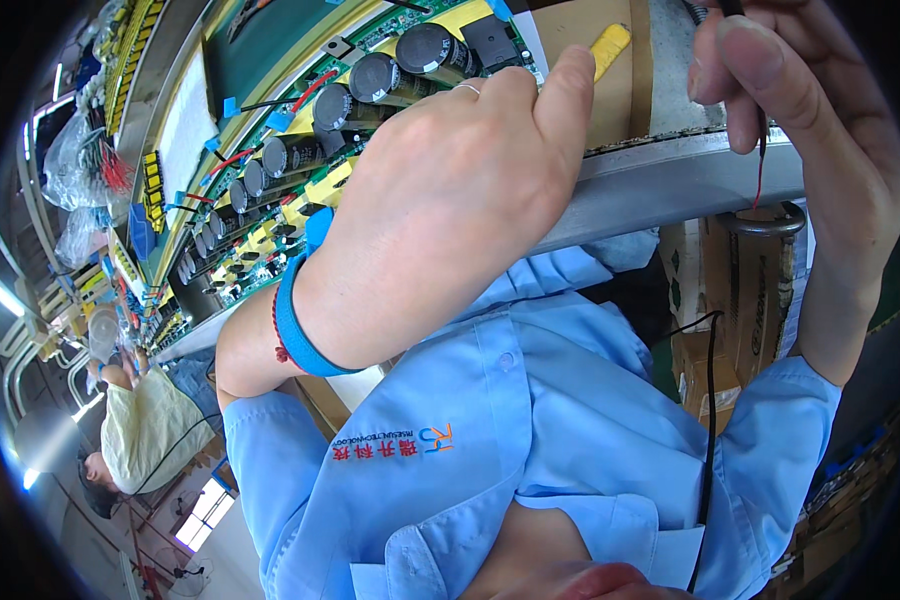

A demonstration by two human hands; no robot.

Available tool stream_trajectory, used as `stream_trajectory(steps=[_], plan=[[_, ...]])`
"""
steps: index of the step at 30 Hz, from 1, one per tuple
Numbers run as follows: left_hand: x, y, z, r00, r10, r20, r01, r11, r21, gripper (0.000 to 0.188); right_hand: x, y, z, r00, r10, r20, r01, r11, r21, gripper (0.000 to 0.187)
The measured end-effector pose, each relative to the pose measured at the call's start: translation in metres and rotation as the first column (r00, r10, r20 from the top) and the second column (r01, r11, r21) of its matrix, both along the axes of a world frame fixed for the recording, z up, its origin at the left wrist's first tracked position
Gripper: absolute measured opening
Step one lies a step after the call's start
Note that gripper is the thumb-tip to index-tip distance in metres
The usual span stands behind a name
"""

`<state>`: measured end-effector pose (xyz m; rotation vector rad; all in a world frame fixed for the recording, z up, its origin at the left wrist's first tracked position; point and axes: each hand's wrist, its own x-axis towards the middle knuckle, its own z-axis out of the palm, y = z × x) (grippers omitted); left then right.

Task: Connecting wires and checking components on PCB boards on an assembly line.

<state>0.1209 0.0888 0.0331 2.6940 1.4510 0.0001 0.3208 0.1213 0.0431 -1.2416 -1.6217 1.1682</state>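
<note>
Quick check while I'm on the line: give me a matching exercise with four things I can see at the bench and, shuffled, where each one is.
Things
1. Blue band-like wrist strap
2. Black cylindrical capacitors
3. Yellow round-ended piece
4. Thin dark-and-red strand

Places
A. Beside the index finger of the left hand
B. Extending below the fingers of the right hand
C. Around the left wrist
D. In a row on the green circuit board

Pairs: 1-C, 2-D, 3-A, 4-B
</note>
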Motion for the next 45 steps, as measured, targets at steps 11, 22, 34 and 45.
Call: stream_trajectory(steps=[11, 22, 34, 45], plan=[[-0.024, 0.011, 0.016, 0.869, 0.023, 0.494, 0.054, 0.989, -0.141, 0.047, -0.003, 0.013, 0.000, 0.939, 0.159, -0.305, -0.175, 0.984, -0.023, 0.019], [-0.049, -0.019, 0.001, 0.074, 0.721, 0.689, 0.299, 0.643, -0.705, 0.015, -0.058, 0.002, 0.006, 0.949, 0.281, -0.141, -0.279, 0.960, 0.034, 0.013], [-0.074, -0.035, -0.010, 0.186, 0.325, 0.927, -0.101, 0.945, -0.311, 0.021, -0.116, -0.016, 0.030, 0.955, 0.247, 0.163, -0.291, 0.888, 0.356, 0.018], [-0.102, -0.068, -0.022, 0.290, 0.116, 0.950, -0.178, 0.982, -0.066, 0.014, -0.076, -0.042, -0.001, 0.819, 0.244, 0.519, -0.526, 0.679, 0.512, 0.029]])
